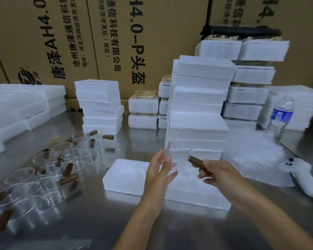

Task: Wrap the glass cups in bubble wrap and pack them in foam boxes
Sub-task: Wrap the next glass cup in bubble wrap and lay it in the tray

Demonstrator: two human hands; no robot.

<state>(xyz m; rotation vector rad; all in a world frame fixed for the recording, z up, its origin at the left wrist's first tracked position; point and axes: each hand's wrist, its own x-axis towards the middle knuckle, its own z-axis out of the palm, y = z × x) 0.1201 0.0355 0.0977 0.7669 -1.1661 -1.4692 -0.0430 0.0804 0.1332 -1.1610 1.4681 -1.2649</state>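
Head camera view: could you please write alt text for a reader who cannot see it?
A person's right hand holds a glass cup by its brown handle while the left hand steadies its clear body, above a foam box on a metal table. More cups stand to the left, with stacked foam boxes behind.

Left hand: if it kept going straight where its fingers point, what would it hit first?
The glass cup that the left hand touches; past it, likely the tall foam box stack, depth unclear.
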